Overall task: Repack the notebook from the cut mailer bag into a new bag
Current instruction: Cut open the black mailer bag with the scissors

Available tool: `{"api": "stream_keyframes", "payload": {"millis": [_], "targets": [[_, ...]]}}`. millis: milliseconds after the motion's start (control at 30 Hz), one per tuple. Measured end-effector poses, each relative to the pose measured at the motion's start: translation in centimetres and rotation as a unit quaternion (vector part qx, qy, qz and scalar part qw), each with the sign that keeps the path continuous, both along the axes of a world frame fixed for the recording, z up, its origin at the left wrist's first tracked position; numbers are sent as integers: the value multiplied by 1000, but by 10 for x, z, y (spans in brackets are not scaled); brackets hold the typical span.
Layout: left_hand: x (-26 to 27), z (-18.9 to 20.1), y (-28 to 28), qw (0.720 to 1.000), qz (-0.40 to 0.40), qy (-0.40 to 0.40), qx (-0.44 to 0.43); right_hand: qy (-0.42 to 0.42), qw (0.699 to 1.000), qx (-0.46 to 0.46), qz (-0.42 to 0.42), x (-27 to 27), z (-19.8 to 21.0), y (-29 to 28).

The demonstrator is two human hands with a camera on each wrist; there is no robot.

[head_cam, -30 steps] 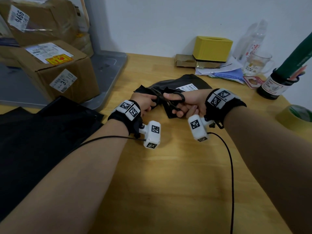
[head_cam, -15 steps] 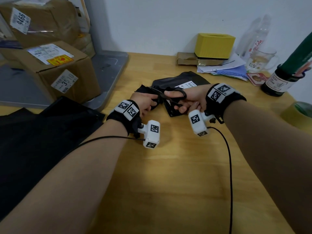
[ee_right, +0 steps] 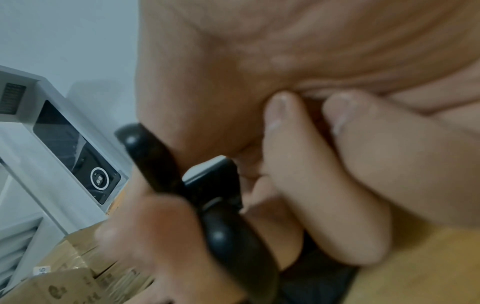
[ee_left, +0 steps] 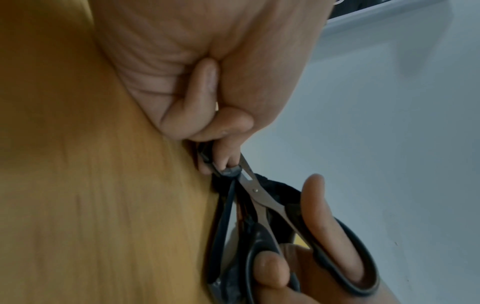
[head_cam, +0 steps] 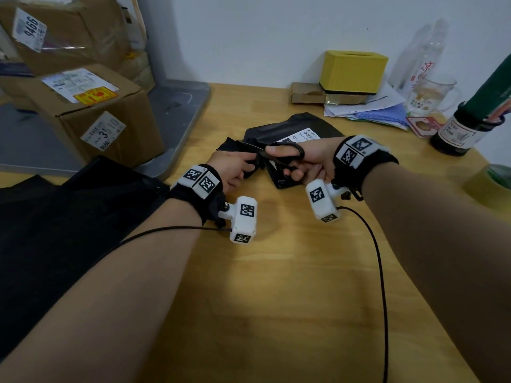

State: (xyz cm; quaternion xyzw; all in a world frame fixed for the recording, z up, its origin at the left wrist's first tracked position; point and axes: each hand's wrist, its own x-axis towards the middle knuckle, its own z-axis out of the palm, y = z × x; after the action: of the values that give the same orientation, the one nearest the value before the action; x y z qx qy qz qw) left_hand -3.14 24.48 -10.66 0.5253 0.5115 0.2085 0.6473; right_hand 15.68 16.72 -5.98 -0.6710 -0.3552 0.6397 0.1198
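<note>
A black mailer bag [head_cam: 290,131] with a white shipping label [head_cam: 302,135] lies on the wooden table [head_cam: 290,272] behind both hands. My left hand [head_cam: 235,170] pinches the bag's near left edge. My right hand [head_cam: 307,164] grips black-handled scissors [head_cam: 279,156], thumb through the upper loop and fingers through the lower. In the left wrist view the steel blades [ee_left: 250,181] meet the bag edge right at my left fingers [ee_left: 223,156]. The right wrist view shows the scissor handles [ee_right: 197,197] in my curled fingers. The notebook is hidden.
A stack of black bags [head_cam: 55,230] lies at the left. Cardboard parcels [head_cam: 88,114] sit on a grey tray behind them. At the back right stand a yellow box [head_cam: 354,70], papers, a glass mug [head_cam: 434,95], a dark bottle [head_cam: 464,128] and a tape roll [head_cam: 495,181].
The scissors and both hands have stayed at the bag's near edge, with only a slight shift of the view. The handles look a little closer together.
</note>
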Motion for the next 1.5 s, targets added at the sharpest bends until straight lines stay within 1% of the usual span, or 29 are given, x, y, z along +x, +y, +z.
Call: {"api": "stream_keyframes", "payload": {"millis": [200, 333, 633, 800, 933, 1033, 1167, 1300, 1400, 1500], "targets": [[-5, -1, 0, 997, 2, -62, -41, -30, 999, 16, 22, -9, 6, 6], [-6, -2, 1, 996, 7, -78, -52, -29, 1000, 7, 7, -15, 2, 9], [-5, -2, -7, 997, 52, -63, -14, -20, 999, 24, -31, -13, -3, 6], [-5, 0, -14, 996, 64, -57, 11, -20, 999, 25, -26, -18, 4, 3], [-5, 0, -17, 995, 85, -45, 17, -46, 998, 31, -15, -20, 10, 1], [-5, -2, -17, 994, 99, -31, 17, -34, 999, 32, -20, -17, 8, 1], [-4, 0, -19, 995, 88, -29, 46, -6, 999, 25, -28, -12, 2, 2], [-1, 0, -22, 994, 59, 2, 94, -39, 999, 30, -12, -15, 5, 4], [-2, 0, -23, 994, 47, 8, 97, -62, 998, 25, 4, -18, 8, 7], [-5, 1, -22, 995, 38, 15, 94, -65, 998, 27, 9, -17, 7, 9]]}}
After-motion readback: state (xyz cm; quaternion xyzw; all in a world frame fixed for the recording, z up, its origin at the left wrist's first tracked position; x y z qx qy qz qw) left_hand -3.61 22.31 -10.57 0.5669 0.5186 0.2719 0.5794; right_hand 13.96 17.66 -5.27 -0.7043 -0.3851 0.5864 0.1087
